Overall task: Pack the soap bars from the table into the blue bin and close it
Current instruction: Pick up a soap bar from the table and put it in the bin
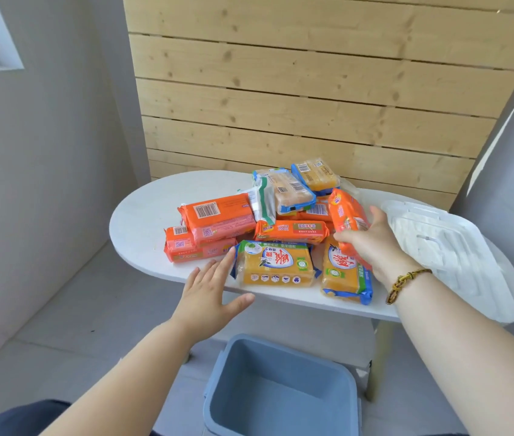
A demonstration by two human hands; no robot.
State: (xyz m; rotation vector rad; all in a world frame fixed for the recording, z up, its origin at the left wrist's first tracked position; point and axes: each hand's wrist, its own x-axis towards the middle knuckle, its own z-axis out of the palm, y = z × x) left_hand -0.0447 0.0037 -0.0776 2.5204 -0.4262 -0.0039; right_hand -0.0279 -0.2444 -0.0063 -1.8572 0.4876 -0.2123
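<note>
Blue bin [281, 394]: on the floor below the table's near edge, open, nothing visible inside.
Soap bars [268, 228]: heaped on the table [142, 221]; none packed yet, by the look of it.
Right hand [372, 243]: fingers wrapped around an orange soap bar [345, 215] at the pile's right side.
Left hand [210, 291]: fingers spread, empty, just left of the yellow bar [276, 265] at the table's near edge.
White lid [447, 247]: lying on the table's right end, not fitted.
Remaining: likely every bar, then the lid.

A pale wooden plank wall [312, 89] stands behind — grey walls [44, 168] either side, grey tiled floor [70, 309] below.
</note>
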